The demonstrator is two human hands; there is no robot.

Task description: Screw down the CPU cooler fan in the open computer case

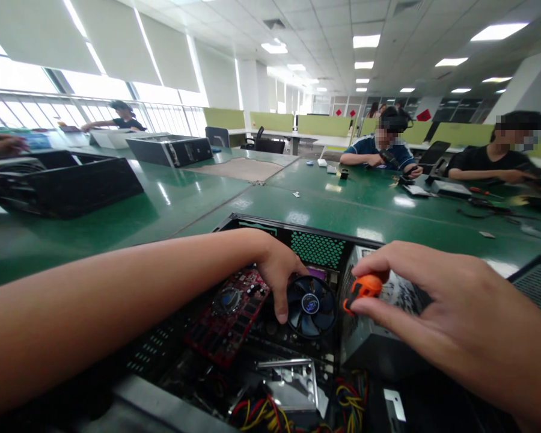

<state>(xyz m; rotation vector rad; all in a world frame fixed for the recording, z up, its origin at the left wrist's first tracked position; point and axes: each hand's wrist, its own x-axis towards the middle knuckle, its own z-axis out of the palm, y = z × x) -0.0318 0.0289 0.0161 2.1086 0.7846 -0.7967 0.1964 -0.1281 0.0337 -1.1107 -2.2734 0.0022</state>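
An open black computer case (252, 224) lies on the green table in front of me. Inside it I see a red circuit board (228, 316), a round cooling fan (310, 305), a grey power supply (379, 343) and coloured cables (261, 415). My left hand (277, 270) reaches into the case, fingers resting at the left rim of the fan. My right hand (437, 307) pinches the orange handle of a screwdriver (362, 288) between thumb and fingers, just right of the fan, above the power supply.
Another open black case (58, 180) lies at the left, a further case (171, 149) behind it. Two seated people work at the right far side with small tools and parts (451, 189) before them. A third person sits by the windows. A mesh panel (536, 282) sits at right.
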